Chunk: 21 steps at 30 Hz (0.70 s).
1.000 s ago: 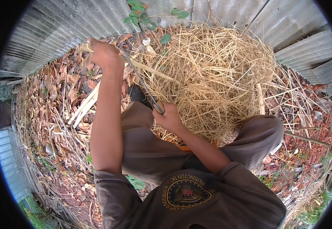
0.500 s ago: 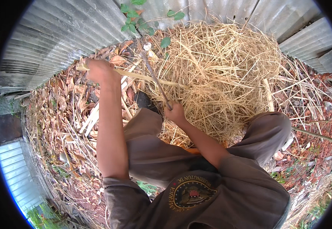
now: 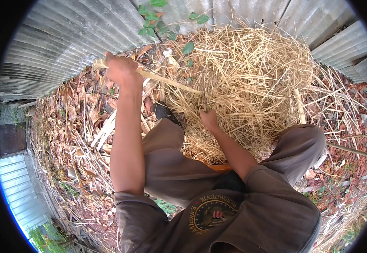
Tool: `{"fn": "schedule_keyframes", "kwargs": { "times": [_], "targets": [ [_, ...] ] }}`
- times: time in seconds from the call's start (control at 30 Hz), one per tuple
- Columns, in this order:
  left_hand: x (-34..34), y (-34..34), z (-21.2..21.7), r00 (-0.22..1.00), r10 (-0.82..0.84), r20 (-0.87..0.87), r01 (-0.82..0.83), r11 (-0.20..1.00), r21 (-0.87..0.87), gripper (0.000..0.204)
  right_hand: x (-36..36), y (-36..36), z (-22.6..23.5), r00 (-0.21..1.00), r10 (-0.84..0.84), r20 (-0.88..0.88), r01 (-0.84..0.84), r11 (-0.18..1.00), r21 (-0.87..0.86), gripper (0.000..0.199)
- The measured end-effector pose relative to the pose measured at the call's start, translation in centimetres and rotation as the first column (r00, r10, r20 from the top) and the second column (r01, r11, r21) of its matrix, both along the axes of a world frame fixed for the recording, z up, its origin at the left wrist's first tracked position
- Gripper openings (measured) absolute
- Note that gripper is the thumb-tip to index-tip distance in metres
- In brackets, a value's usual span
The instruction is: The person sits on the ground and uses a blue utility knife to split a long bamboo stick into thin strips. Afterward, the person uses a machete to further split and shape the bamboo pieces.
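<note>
At the far left, my left hand (image 3: 122, 71) is closed round one end of a pale, flat strip of wood or bamboo (image 3: 171, 82), which slants down to the right. My right hand (image 3: 209, 120), nearer the middle, grips a long, thin, dark blade-like tool (image 3: 204, 90) pointing away from me. Its handle is hidden in the fingers, and its outline is hard to make out against the straw. The strip's far end meets or overlaps this tool; whether they touch I cannot tell. Beyond my right hand spreads a large heap of straw-like pale shavings (image 3: 255, 71).
Corrugated metal sheets (image 3: 78, 38) wall in the far side and left. Brown dry leaves (image 3: 74, 109) cover the ground at left. A green vine (image 3: 150, 21) hangs at the wall. A thin pole (image 3: 352, 150) lies right of my knee; something orange (image 3: 220, 167) lies between my legs.
My right hand has moved right and slightly away, and its tool has swung from leaning left to nearly straight ahead. My left hand has shifted slightly right and away with the strip.
</note>
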<state>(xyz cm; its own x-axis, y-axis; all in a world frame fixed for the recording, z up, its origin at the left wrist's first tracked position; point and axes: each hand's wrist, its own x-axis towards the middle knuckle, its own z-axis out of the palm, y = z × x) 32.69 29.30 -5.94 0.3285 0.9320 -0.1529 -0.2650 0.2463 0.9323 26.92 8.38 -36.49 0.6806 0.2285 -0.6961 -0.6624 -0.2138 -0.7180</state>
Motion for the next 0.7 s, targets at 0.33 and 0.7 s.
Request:
{"fn": "schedule_keyframes", "kwargs": {
  "times": [0.33, 0.7],
  "targets": [
    [-0.8, 1.2, -0.1, 0.999, 0.041, 0.026, -0.041, 0.999, 0.01, 0.039, -0.9, -1.1, 1.1, 0.986, 0.006, -0.167, -0.026, 0.993, -0.114, 0.019],
    [-0.9, -5.2, 2.3, 0.817, -0.541, 0.198, 0.523, 0.841, 0.137, 0.055, -4.0, -6.3, 11.0, 0.885, 0.193, 0.425, -0.256, 0.962, 0.095, 0.025]
  ]
}}
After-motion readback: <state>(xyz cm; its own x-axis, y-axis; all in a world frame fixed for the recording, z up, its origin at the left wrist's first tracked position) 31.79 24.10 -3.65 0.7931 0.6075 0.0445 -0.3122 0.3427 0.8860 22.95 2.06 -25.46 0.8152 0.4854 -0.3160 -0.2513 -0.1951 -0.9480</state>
